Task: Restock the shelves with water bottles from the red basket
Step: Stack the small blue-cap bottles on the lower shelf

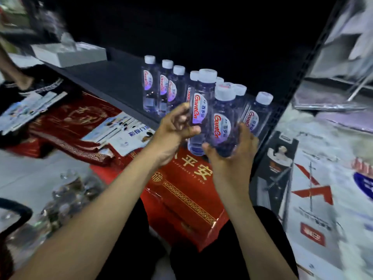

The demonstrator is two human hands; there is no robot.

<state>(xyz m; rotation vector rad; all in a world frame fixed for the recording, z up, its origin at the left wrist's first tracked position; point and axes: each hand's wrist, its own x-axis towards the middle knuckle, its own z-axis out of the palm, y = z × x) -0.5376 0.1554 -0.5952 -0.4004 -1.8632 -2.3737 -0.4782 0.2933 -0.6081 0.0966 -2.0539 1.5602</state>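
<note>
Two clear water bottles with white caps and red-lettered labels are held side by side just in front of a dark shelf (113, 79). My left hand (173, 130) grips the taller-looking left bottle (198, 118) at its label. My right hand (232, 158) cups the right bottle (221, 126) from below. Several matching bottles (161, 85) stand in a row on the shelf behind them, and one more (256, 116) stands at the shelf's right end. The basket at the lower left (14, 215) shows only a dark handle and clear bottles.
A white box (68, 54) lies at the shelf's far left. Red gift boxes (187, 190) and printed leaflets (121, 132) lie below the shelf edge. A black shelf upright (286, 110) rises at the right, with printed cartons (323, 188) beside it. Another person's arm (12, 71) is at the far left.
</note>
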